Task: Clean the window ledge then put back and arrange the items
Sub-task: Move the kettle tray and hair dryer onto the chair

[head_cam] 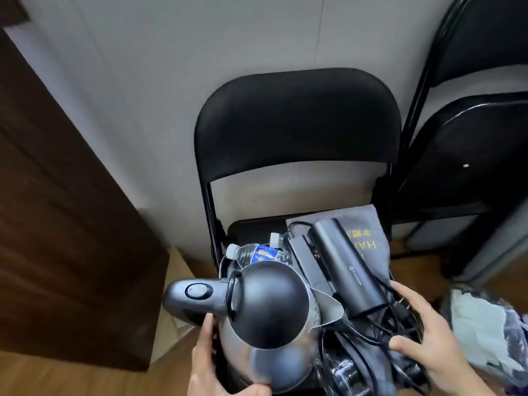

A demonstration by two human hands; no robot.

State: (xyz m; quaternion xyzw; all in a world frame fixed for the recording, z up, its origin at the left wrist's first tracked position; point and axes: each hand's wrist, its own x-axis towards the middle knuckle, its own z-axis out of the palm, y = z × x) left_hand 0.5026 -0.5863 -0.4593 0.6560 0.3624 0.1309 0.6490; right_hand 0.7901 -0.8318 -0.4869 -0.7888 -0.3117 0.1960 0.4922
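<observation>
A steel electric kettle with a black lid and grey handle stands on the seat of a black folding chair. My left hand grips the kettle's body below the handle, thumb on the front. Behind the kettle lie two clear water bottles. A black hair dryer rests on a grey printed bag, its black cords tangled at the right. My right hand curls round that cord bundle. What lies under the kettle is hidden.
A dark wooden panel stands at the left with a cardboard piece beside it. More folded black chairs lean at the right. A crumpled plastic bag lies on the wooden floor by my right hand. The grey wall is behind.
</observation>
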